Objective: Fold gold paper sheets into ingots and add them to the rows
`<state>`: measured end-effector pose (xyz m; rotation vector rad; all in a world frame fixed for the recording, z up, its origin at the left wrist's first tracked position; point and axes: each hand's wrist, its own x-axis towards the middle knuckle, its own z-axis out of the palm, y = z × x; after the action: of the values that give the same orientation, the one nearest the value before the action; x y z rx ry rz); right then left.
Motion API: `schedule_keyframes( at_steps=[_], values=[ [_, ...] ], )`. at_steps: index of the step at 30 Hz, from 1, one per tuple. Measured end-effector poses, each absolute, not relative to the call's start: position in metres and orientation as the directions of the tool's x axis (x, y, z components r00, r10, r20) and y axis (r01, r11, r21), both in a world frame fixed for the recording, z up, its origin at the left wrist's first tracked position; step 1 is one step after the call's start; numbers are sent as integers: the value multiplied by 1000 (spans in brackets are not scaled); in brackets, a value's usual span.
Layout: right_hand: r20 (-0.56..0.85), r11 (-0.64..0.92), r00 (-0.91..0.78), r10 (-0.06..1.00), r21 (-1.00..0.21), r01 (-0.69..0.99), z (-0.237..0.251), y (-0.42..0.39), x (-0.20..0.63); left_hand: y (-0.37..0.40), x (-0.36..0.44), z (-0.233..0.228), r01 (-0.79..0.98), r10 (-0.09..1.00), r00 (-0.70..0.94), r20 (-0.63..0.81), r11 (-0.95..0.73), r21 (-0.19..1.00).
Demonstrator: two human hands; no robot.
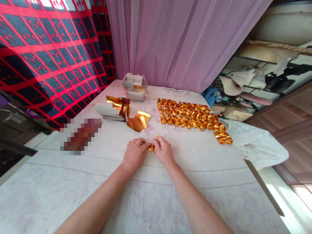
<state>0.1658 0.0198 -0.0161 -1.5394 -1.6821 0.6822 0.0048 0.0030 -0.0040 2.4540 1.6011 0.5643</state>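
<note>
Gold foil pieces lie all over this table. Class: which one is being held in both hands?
The small gold piece pinched between the left hand and right hand; the folded rows and flat sheets lie untouched farther back.

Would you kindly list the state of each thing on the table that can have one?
small gold paper piece: pinched between both hands, partly folded
left hand: closed on it
right hand: closed on it
folded gold pieces: finished, laid in rows
gold sheets: loose, curled, unfolded
clear bag: open
</note>
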Motion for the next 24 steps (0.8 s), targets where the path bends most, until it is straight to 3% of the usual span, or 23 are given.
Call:
schedule_keyframes(
  at_steps=[10, 17, 24],
  values=[
    [87, 113, -72, 994, -788, 605, -12, 17, 166, 4, -9, -6, 846, 934, 245, 261, -337, 413],
    [88, 60, -2, 996, -662, 747, -8, 15, 154, 4, -5, -3, 855, 949, 214, 231, -297, 426],
    [105, 60, 10, 994, -641, 765, -8, 18, 155, 3, -3, -2, 864, 958, 201, 204, -271, 423]
  ],
)
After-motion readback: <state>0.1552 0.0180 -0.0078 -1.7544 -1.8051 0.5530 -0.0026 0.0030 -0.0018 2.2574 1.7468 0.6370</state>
